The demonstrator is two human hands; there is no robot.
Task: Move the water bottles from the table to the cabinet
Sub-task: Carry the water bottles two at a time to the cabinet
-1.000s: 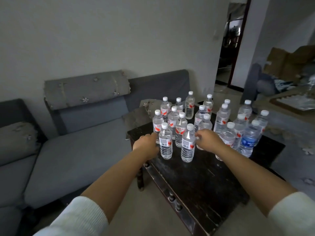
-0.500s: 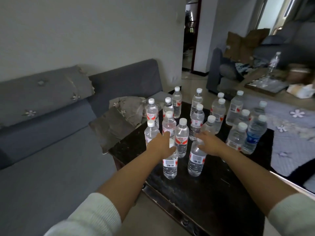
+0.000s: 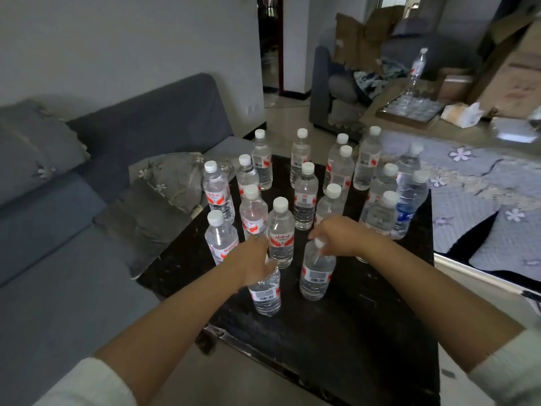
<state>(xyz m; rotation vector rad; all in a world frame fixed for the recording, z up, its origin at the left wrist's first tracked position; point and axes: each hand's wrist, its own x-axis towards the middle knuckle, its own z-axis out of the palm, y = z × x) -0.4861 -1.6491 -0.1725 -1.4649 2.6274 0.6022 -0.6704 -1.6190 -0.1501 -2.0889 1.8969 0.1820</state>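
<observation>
**Two front bottles in hand; the rest stand on the surface**

Left hand (image 3: 254,261) is wrapped over the neck and shoulder of the nearest bottle (image 3: 265,294), fingers curled round it; its cap is hidden. Right hand (image 3: 336,237) pinches the capped neck of the second bottle (image 3: 316,272), just beside the first. Both bottles stand upright at the near edge of the group on the dark surface (image 3: 336,341).

Handling, as judged: the bottles look full, so moderately heavy for their size. Thin clear walls will likely give under a squeeze; smooth plastic and label may slip. The neck under the cap is the stiffest hold; the labelled waist suits a fuller grip.

Behind, the other bottles (image 3: 306,197) stand packed close, some touching; a sideways lift risks toppling neighbours. A blue-labelled bottle (image 3: 408,206) stands at far right. No cabinet is in view.
</observation>
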